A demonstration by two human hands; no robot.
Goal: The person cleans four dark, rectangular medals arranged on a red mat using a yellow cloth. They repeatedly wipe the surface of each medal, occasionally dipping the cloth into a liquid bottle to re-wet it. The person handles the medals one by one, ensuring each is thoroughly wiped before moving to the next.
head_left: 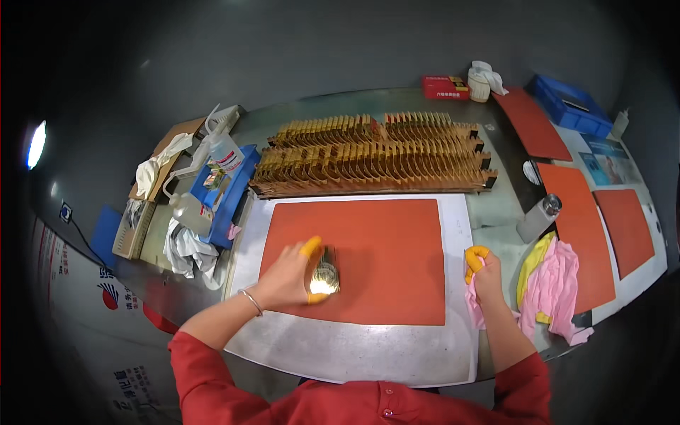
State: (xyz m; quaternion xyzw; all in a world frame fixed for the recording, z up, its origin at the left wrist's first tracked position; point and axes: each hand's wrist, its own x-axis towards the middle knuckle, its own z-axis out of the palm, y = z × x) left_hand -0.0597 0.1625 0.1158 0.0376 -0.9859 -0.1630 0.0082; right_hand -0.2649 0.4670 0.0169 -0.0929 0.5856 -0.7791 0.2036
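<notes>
My left hand (287, 276), with yellow finger covers on its thumb and a finger, grips a small shiny gold-coloured metal plate (326, 272) by its edges. The plate is above the orange-red mat (386, 262), and light glares off its near end. To the right, past the mat's edge, my right hand (485, 275) is closed on a pink cloth (473, 306) that hangs below the fingers. Yellow covers show on that hand's fingers too. Behind the mat stands a long rack (375, 190) with rows of similar gold-coloured plates (340, 164).
Left of the mat sit a blue tray (237, 191), squeeze bottles (190, 212) and white cloths (190, 248). On the right are a metal-capped bottle (540, 218), pink and yellow cloths (552, 283) and more orange-red mats (577, 234). A red box (445, 88) and blue bin (570, 106) stand behind.
</notes>
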